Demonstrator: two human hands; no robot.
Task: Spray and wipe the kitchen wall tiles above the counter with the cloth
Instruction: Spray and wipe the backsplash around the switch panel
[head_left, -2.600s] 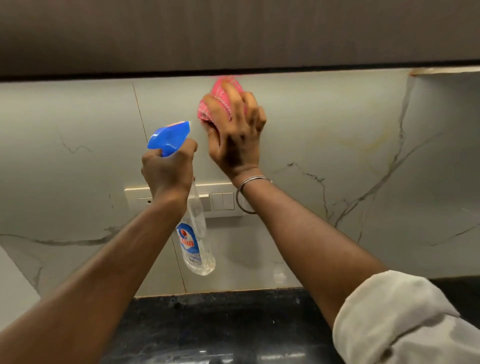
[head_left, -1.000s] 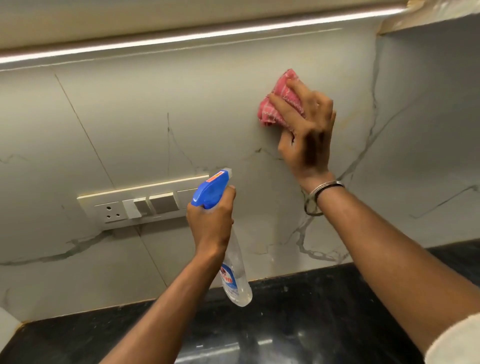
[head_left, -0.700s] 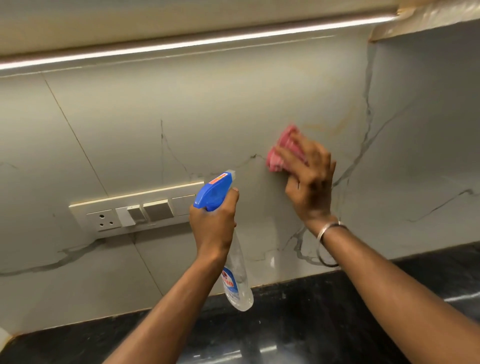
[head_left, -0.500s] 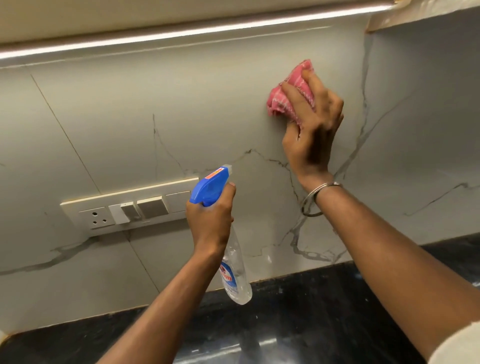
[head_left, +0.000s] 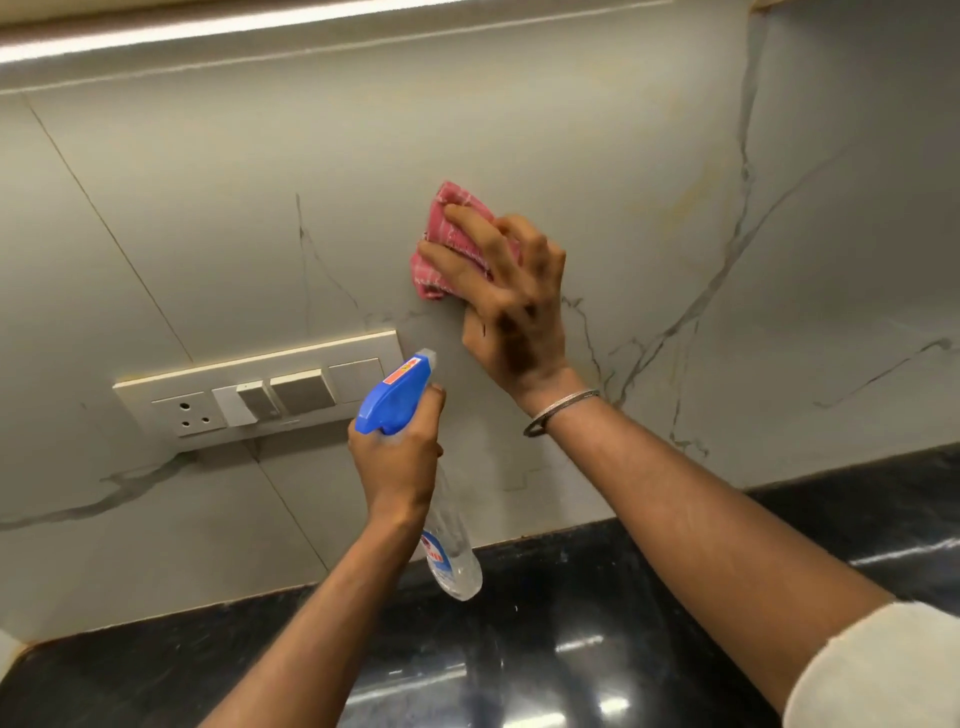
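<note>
Two hands were up at the wall tiles (head_left: 519, 130), and both were busy. At centre frame the right hand (head_left: 511, 306) was planted on the pink checked cloth (head_left: 441, 249), fingers splayed and bent over the bunched fabric, thumb stretched along its lower edge, clamping it flat against the grey marbled tile. The cloth sat a little above and to the right of the switch plate (head_left: 260, 389), with dark veins running through the tile just right of the wrist. A thin metal bangle (head_left: 558, 413) hung tilted on that wrist, and a pale rolled sleeve (head_left: 878, 670) filled the lower right corner.

Below and left of the cloth, the left hand (head_left: 397, 457) was wrapped tight round the neck of the spray bottle (head_left: 452, 556), one fingertip up beside the blue trigger head (head_left: 395, 395). The nozzle pointed up toward the wall, close under the right hand. The clear body hung down from the fist, tilted, its rounded base in front of the edge where tile met worktop (head_left: 519, 649). Whether the trigger was being squeezed, I could not tell.

The worktop ran black and glossy across the bottom of the frame, catching white reflections. The switch plate at left centre carried a socket and several rocker switches. A bright light strip (head_left: 208, 26) glowed along the top left edge.
</note>
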